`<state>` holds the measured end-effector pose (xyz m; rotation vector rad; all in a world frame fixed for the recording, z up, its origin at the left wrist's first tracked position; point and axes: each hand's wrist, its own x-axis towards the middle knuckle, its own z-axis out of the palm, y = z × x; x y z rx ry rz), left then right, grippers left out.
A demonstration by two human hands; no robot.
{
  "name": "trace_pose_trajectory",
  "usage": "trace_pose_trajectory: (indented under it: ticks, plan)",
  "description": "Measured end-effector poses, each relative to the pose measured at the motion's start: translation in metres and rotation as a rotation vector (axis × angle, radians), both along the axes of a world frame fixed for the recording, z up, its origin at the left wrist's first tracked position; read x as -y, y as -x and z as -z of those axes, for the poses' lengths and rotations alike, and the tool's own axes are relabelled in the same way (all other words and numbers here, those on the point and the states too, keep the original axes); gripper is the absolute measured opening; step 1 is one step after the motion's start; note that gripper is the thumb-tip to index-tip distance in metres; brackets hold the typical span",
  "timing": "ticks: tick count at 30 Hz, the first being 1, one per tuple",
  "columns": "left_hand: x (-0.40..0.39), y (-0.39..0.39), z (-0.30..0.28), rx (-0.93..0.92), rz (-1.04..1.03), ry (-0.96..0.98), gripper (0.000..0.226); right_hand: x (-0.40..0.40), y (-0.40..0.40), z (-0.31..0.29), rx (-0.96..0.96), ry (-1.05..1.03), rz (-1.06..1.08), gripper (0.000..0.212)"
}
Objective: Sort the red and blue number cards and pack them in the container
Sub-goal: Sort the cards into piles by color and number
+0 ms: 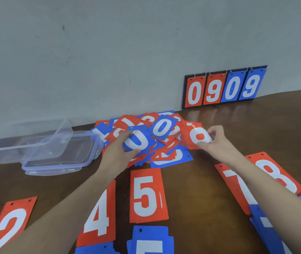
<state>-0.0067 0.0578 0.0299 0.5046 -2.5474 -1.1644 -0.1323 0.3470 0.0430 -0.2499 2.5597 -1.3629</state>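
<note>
Red and blue plastic number cards lie in a jumbled heap point(146, 136) at the middle of the brown wooden table point(210, 136). At the heap's nine o'clock edge the left hand point(117, 149) curls around a bent blue card printed with a white 0 point(137, 142), thumb below it and fingers over its top. At the heap's three o'clock edge the right hand point(217, 138) pinches a red card with a white digit point(196, 137) between thumb and fingertips; the digit is partly covered and cannot be read for sure.

Toward six o'clock, sorted red cards lie flat in a row: a red 2 card point(8, 224) at far left, a red 4 card point(98, 217) partly under the left forearm, a red 5 card point(148, 195), a red 7 card point(237, 187) and a red 8 card point(276, 173) under the right forearm. Blue cards lie nearer still, among them a blue 5 card point(150, 241).

At nine o'clock from the heap stands the clear plastic container point(14, 149), its clear lid point(61, 153) lying flat just beside it. At one o'clock, a black flip scoreboard point(223, 88) leans against the grey wall point(109, 52), showing 0 9 in red and 0 9 in blue.
</note>
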Motion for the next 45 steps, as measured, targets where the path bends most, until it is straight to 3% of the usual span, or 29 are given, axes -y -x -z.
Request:
trace_pose_trajectory:
  ticks: [4,10,12,14,16,21,28,32,40,45]
  plan:
    - [-0.005,-0.022,-0.005,-0.028,0.056,-0.112,0.062,-0.005,-0.032,-0.007,0.167,0.248,-0.049,0.069]
    - [-0.024,-0.064,-0.013,-0.020,0.139,-0.127,0.065,-0.002,-0.080,-0.016,0.174,0.309,-0.046,0.103]
    - [-0.029,-0.079,-0.013,-0.019,0.136,-0.267,0.059,0.001,-0.096,-0.017,0.163,0.327,-0.022,0.111]
    - [-0.033,-0.093,-0.013,-0.042,0.104,-0.498,0.052,0.006,-0.111,-0.017,0.171,0.362,-0.032,0.101]
    - [-0.035,-0.104,-0.012,-0.088,0.054,-0.609,0.044,0.011,-0.125,-0.015,0.226,0.412,-0.041,0.090]
    - [-0.032,-0.132,-0.014,-0.200,-0.091,-0.604,0.034,0.022,-0.148,-0.002,0.365,0.528,0.006,0.056]
    - [-0.025,-0.166,-0.015,-0.299,-0.212,-0.576,0.053,0.029,-0.171,0.005,0.483,0.702,0.022,0.045]
    - [-0.018,-0.186,-0.013,-0.344,-0.243,-0.626,0.060,0.029,-0.182,0.006,0.503,0.669,0.038,0.033]
    - [-0.002,-0.224,-0.010,-0.328,-0.307,-0.687,0.056,0.049,-0.202,0.006,0.504,0.579,-0.003,0.042]
    - [0.016,-0.252,-0.005,-0.285,-0.388,-0.685,0.059,0.074,-0.215,0.000,0.473,0.569,-0.058,0.030]
